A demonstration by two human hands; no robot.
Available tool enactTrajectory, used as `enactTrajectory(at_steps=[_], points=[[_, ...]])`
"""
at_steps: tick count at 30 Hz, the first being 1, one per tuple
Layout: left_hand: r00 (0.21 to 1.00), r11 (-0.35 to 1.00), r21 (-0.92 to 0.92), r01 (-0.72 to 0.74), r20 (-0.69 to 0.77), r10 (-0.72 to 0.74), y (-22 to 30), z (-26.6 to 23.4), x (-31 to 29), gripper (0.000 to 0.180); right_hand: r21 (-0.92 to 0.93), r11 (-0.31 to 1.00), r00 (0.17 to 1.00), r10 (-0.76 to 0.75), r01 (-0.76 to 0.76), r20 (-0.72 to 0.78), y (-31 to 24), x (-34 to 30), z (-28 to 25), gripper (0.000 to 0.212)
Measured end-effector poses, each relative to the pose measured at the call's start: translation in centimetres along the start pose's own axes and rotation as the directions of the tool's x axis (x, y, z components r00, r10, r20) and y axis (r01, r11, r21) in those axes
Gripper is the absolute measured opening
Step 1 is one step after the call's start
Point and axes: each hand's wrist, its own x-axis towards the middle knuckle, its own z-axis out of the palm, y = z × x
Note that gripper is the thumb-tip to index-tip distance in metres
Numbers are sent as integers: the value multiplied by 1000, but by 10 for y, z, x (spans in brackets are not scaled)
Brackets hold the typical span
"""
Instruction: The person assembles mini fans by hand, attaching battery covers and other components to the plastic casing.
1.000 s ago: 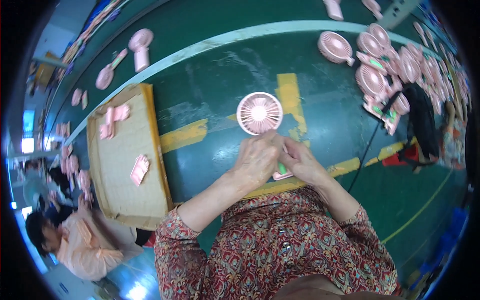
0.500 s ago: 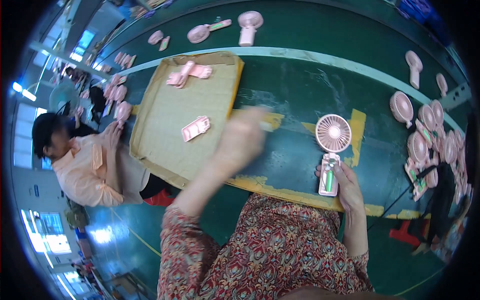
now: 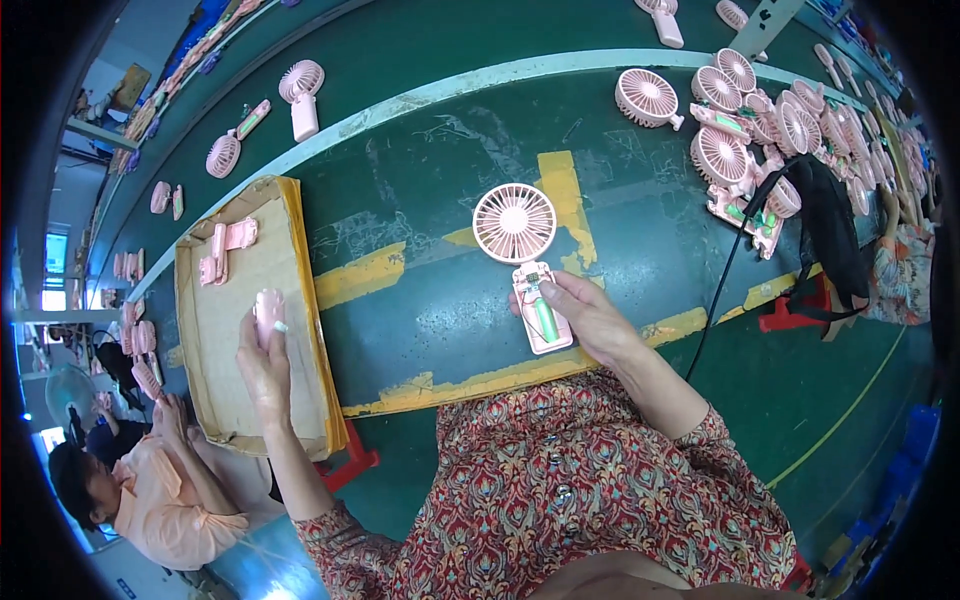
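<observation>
My right hand [image 3: 580, 317] grips a pink handheld fan [image 3: 514, 224] by its handle, over the table in front of me. The handle's back is off, so a green battery [image 3: 546, 322], thin wires and a small circuit board show inside. My left hand [image 3: 263, 368] is closed round a pink handle cover [image 3: 269, 311], fingers along its sides, above the shallow cardboard tray [image 3: 215, 400]. Farther back in that tray lie more pink handle covers [image 3: 228, 248], partly overlapping.
Many pink fans [image 3: 720, 155], some with opened handles, crowd the right side beside a black strap [image 3: 835, 240] and a dark cord. Several more fans [image 3: 303, 100] lie beyond the pale rail [image 3: 440, 90]. At left a person [image 3: 160, 490] in a peach shirt handles a pink fan.
My left hand, blurred near the tray's right edge before, is now over the tray holding the cover that lay there. My right hand still holds the fan. The view has swung right.
</observation>
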Motion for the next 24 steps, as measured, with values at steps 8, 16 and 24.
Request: enactTrajectory(at_steps=[8, 16, 24], points=[[821, 819, -509, 263, 564, 87, 126, 73, -38, 45, 73, 996, 995, -41, 48, -95, 10, 2, 7, 31], [839, 935, -1, -355, 441, 319, 141, 88, -53, 60, 85, 994, 991, -51, 62, -120, 12, 2, 10, 31], [835, 992, 32, -124, 544, 87, 162, 86, -41, 43, 215, 977, 997, 21, -3, -77, 8, -2, 7, 39]])
